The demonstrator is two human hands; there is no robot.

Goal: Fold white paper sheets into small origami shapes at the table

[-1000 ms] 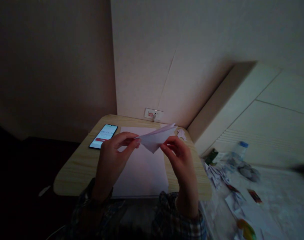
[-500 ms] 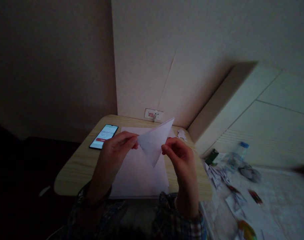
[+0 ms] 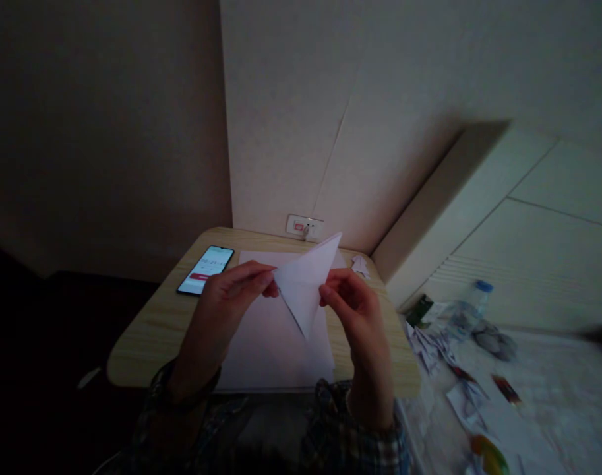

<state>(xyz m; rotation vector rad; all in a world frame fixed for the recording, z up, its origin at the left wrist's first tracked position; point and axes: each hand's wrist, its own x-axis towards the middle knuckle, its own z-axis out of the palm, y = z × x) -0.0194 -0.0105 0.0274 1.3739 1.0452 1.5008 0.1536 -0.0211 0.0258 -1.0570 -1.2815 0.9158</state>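
Observation:
A folded sheet of white paper [image 3: 305,280], shaped like a triangle, is held up above the table between my two hands. My left hand [image 3: 231,297] pinches its left corner between thumb and fingers. On the other side, my right hand [image 3: 355,303] grips the right edge, the thumb in front and the fingers curled behind. One point of the paper aims up to the right and another hangs downward. Beneath it lies a stack of white sheets [image 3: 275,356] on the wooden table [image 3: 142,349].
A phone [image 3: 205,270] with a lit screen lies left of the stack. A small folded paper piece [image 3: 360,266] sits at the table's back right. Behind is a wall socket [image 3: 304,227]. To the right are a plastic bottle [image 3: 471,307] and crumpled papers [image 3: 429,349].
The folded paper has tilted slightly, its top point shifting a little left and its lower point dropping. Both hands keep their grip, nearly in place.

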